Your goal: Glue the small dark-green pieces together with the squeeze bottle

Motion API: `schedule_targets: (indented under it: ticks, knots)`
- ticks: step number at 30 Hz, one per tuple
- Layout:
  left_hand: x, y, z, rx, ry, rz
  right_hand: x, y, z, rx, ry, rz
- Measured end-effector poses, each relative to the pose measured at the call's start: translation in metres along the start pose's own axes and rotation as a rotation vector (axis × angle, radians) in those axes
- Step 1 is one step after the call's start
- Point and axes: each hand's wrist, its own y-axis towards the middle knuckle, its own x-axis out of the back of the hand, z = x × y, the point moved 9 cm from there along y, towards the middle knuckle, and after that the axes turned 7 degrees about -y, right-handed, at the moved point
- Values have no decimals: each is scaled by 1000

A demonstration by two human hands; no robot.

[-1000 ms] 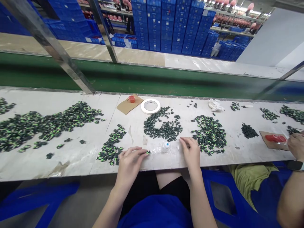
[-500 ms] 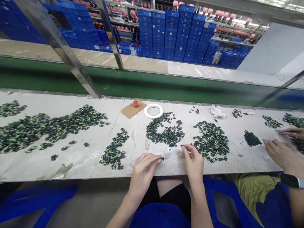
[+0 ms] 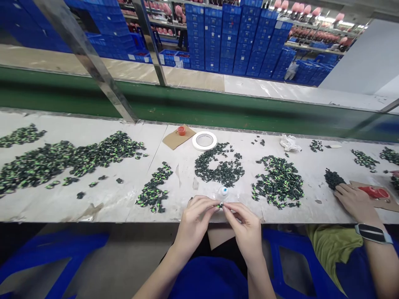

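My left hand (image 3: 197, 216) pinches a small black-and-green piece (image 3: 220, 205) just over the table's near edge. Against that piece, the fingertips of my right hand (image 3: 245, 220) are closed on a tiny black part, mostly hidden between the fingers. A small white bottle with a blue tip (image 3: 223, 191) stands right behind my fingertips. Beyond it lies a ring-shaped pile of small black parts (image 3: 229, 174). Black-and-green pieces are heaped to the right (image 3: 280, 182), and a smaller heap (image 3: 152, 189) is on the left.
Behind the black parts lies a white tape roll (image 3: 195, 141), by a red cup (image 3: 181, 131) on brown cardboard (image 3: 173, 141). A co-worker's hand (image 3: 355, 201) works at the right beside a dark pile (image 3: 333, 178). Crumpled white tissue (image 3: 289, 143) and a long heap (image 3: 62, 162) also lie there.
My right hand has moved left from beside the right heap, carrying a tiny black part to the piece in my left hand. The co-worker's hand has shifted to the dark pile.
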Motion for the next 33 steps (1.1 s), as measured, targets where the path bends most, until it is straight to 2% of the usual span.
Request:
schedule_targets:
  ticks: [5, 11, 14, 20, 26, 30, 33]
  knots:
    - [-2, 2, 2, 70, -82, 71, -3, 1, -8, -110, 130, 45]
    - [-4, 4, 2, 110, -106, 106, 2, 4, 1, -21, 111, 25]
    - [-5, 4, 2, 126, -99, 99, 3, 4, 1, 2, 99, 17]
    - [-4, 5, 2, 172, -117, 86, 3, 2, -11, -50, 98, -36]
    - [-2, 0, 6, 239, -131, 25, 0, 1, -10, -1, 76, -63]
    - [-2, -2, 5, 227, -123, 2, -2, 2, -12, -2, 99, -65]
    - [-5, -1, 4, 185, -145, 43, -2, 3, -18, -36, 151, -64]
